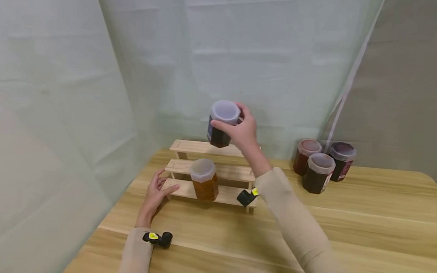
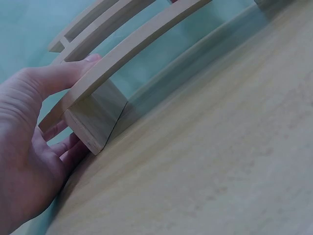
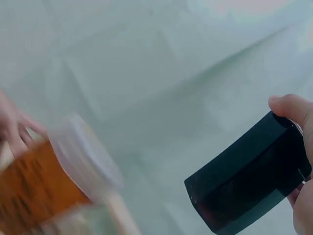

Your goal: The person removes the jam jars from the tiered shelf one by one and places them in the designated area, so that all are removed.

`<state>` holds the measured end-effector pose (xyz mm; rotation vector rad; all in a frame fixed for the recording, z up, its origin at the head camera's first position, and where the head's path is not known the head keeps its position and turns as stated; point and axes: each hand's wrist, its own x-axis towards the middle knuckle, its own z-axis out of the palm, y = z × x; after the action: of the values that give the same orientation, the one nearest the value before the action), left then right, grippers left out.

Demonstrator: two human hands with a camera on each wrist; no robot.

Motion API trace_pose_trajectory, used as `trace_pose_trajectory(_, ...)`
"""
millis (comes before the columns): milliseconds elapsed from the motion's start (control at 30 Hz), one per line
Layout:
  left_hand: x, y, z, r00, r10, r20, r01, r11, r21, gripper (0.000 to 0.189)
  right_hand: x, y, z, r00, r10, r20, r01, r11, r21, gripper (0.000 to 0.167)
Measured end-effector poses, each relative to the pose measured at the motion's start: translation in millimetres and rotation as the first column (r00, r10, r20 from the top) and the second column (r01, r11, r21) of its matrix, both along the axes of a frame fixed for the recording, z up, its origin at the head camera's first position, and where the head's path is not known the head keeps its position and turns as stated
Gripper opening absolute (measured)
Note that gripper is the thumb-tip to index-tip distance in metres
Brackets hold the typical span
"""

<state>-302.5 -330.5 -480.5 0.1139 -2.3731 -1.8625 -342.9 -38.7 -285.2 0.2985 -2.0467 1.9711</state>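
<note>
My right hand (image 1: 246, 132) grips a dark jar (image 1: 218, 137) with a whitish lid near its top, holding it in the air above the top step of a small wooden tiered rack (image 1: 180, 166). In the right wrist view the dark jar (image 3: 244, 181) tilts, with fingers and thumb around its lid end. My left hand (image 1: 155, 194) holds the left end of the rack's lowest step, thumb on top; in the left wrist view its fingers (image 2: 68, 147) reach beneath the slat. An amber jar (image 1: 205, 188) with a frosted lid stands on the lowest step.
Three lidded jars stand grouped on the wooden table (image 1: 379, 213) to the right: a reddish one (image 1: 301, 160), a dark one (image 1: 315, 178) in front, and another dark one (image 1: 342, 163) with a purplish label. Pale cloth (image 1: 275, 73) hangs behind and at the left.
</note>
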Motion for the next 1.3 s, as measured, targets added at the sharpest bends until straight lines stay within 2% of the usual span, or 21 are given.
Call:
trace_pose_trajectory(100, -1.5, -4.1, 3.2, 1.0, 0.008, 0.013, -0.008, 1.0, -0.017, 0.085, 5.2, 37, 7.9, 0.998, -0.046, -0.036, 0.046, 0.999, -0.001, 0.074)
trace_pose_trajectory(233, -3.1, -12.2, 6.2, 1.0, 0.0, 0.029, 0.001, 1.0, -0.03, 0.087, 14.2, 77, 9.4, 0.995, -0.097, -0.022, 0.096, 0.995, -0.018, 0.072)
trace_pose_trajectory(367, -1.2, -21.8, 8.7, 1.0, 0.0, 0.03, 0.001, 0.999, -0.05, 0.088, 23.6, 103, 6.9, 0.987, -0.161, 0.009, 0.161, 0.987, -0.027, 0.074)
trace_pose_trajectory(533, 5.0, -30.5, 9.2, 0.999, 0.04, 0.037, -0.038, 0.998, -0.046, 0.085, 32.1, 129, 1.5, 0.971, -0.232, 0.057, 0.238, 0.964, -0.119, 0.074)
trace_pose_trajectory(633, 4.8, -27.7, 8.1, 0.999, 0.037, 0.025, -0.037, 0.999, -0.013, 0.084, 35.0, 156, -3.5, 0.956, -0.286, 0.07, 0.294, 0.938, -0.185, 0.072)
trace_pose_trajectory(733, 4.2, -19.7, 5.7, 1.0, 0.014, 0.015, -0.015, 1.0, 0.016, 0.086, 38.4, 191, -9.6, 0.928, -0.364, 0.081, 0.372, 0.919, -0.131, 0.072)
trace_pose_trajectory(833, 6.7, -13.2, 2.0, 0.999, 0.026, 0.022, -0.026, 0.999, 0.023, 0.086, 41.2, 223, -13.6, 0.904, -0.417, 0.093, 0.424, 0.903, -0.073, 0.069)
trace_pose_trajectory(933, 9.2, -10.3, -0.1, 0.998, 0.056, 0.018, -0.056, 0.998, 0.001, 0.084, 44.0, 249, -16.5, 0.893, -0.434, 0.119, 0.447, 0.886, -0.124, 0.064)
trace_pose_trajectory(1033, 9.8, -13.0, 2.7, 0.998, 0.065, 0.002, -0.065, 0.997, -0.035, 0.084, 47.0, 263, -21.5, 0.887, -0.429, 0.173, 0.459, 0.863, -0.211, 0.065)
trace_pose_trajectory(1200, 11.1, -23.9, 12.1, 0.998, 0.062, 0.011, -0.061, 0.996, -0.06, 0.085, 47.9, 266, -42.6, 0.852, -0.446, 0.274, 0.498, 0.852, -0.162, 0.071)
trace_pose_trajectory(1300, 12.7, -25.3, 14.2, 0.998, 0.059, 0.035, -0.057, 0.997, -0.056, 0.087, 45.5, 266, -57.9, 0.844, -0.449, 0.293, 0.507, 0.846, -0.165, 0.07)
